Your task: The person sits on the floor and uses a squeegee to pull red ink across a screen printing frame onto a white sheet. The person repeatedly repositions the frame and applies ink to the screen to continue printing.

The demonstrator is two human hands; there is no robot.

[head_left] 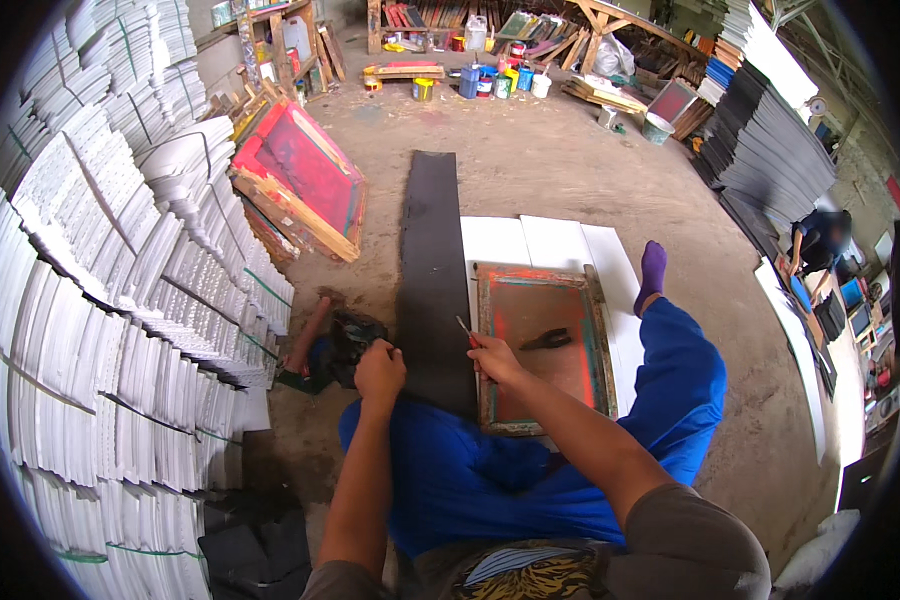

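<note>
My right hand (pixel 496 362) is closed around a small red-handled tool (pixel 466 330) whose thin metal end points up and away; whether it is a screwdriver or a blade, I cannot tell. The hand is over the left edge of a screen-printing frame (pixel 600 345), a wooden frame with orange-stained mesh and a dark smear of ink. My left hand (pixel 380 372) is a closed fist beside a crumpled black plastic bag (pixel 355 335); anything in it is hidden. Between the hands lies a long black strip of sheet (pixel 432 240). White sheets (pixel 560 240) lie under the frame.
Tall stacks of white sheets (pixel 120 300) stand along the left. A red-stained screen frame (pixel 305 165) leans near them. Paint containers (pixel 500 82) stand at the back. Piled dark and grey sheets (pixel 770 140) rise at right, where another person (pixel 820 240) works.
</note>
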